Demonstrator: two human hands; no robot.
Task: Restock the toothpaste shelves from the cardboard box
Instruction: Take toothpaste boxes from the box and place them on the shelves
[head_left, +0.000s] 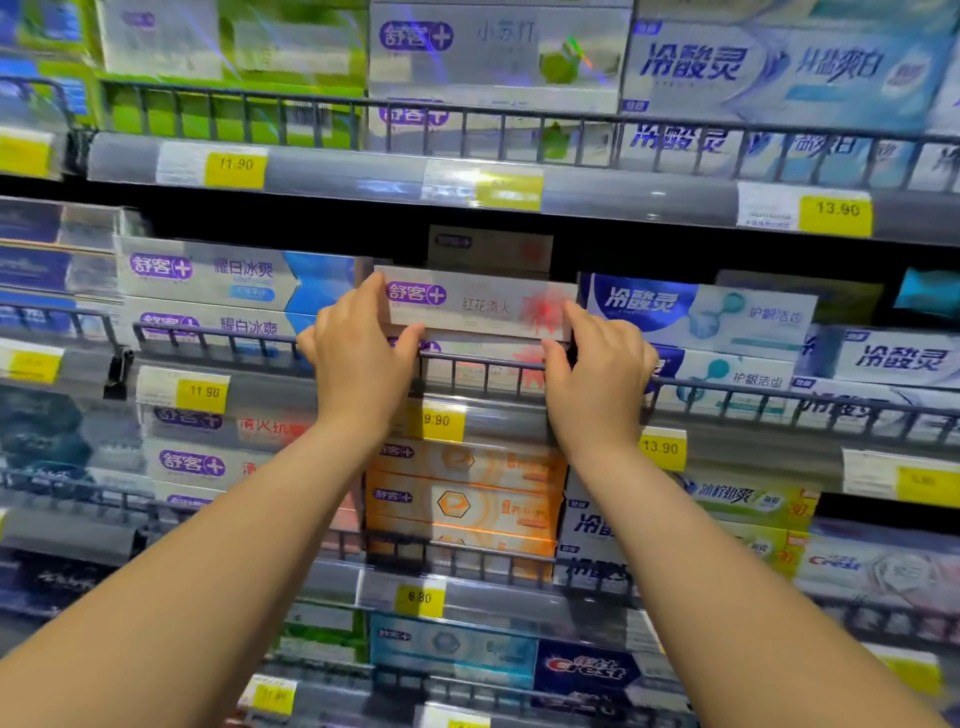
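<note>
A white toothpaste box with a purple logo and a red flower burst lies lengthwise on the middle shelf, on top of a matching box behind the wire rail. My left hand grips its left end, thumb underneath. Its right end is held by my right hand in the same way. Another matching box stands further back in the shelf's dark gap. The cardboard box is not in view.
Blue and white toothpaste boxes fill the slot to the left, pale blue ones the slot to the right. Orange boxes sit on the shelf below. Yellow price tags line the shelf edges. Another stocked shelf hangs above.
</note>
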